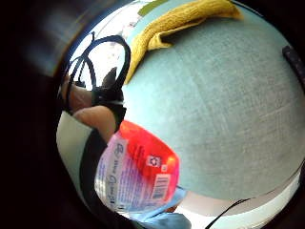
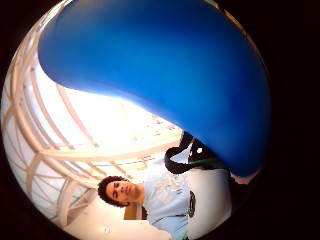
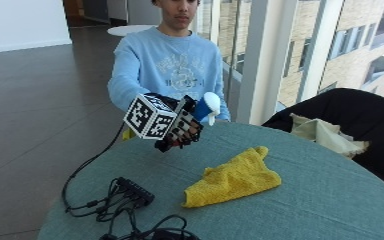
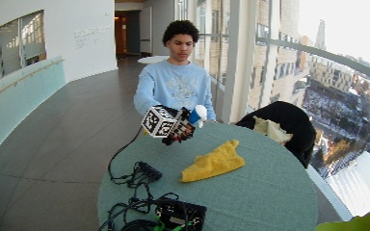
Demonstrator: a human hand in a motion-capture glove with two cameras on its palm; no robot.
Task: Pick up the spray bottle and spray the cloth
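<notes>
While the spray bottle (image 3: 206, 109) is held up off the round table (image 3: 325, 200), above the edge nearest the person, its blue and white head is seen poking out beyond the gloved right hand (image 3: 182, 127), whose fingers are curled round the body. From the little-finger side the red-labelled body (image 1: 138, 174) is seen close against the palm; from the thumb side the blue head (image 2: 165, 70) fills most of the view.

The yellow cloth (image 3: 235, 179) lies crumpled on the table, below the bottle and further in toward the table's middle, well apart from the hand. The coming spray is judged to turn on the nozzle being aimed down and across at it; which way the nozzle now points cannot be made out, and the trigger is hidden.

A bundle of black cables (image 3: 122, 197) lies beside the cloth, and a dark chair (image 3: 358, 110) stands at the table's far side.
</notes>
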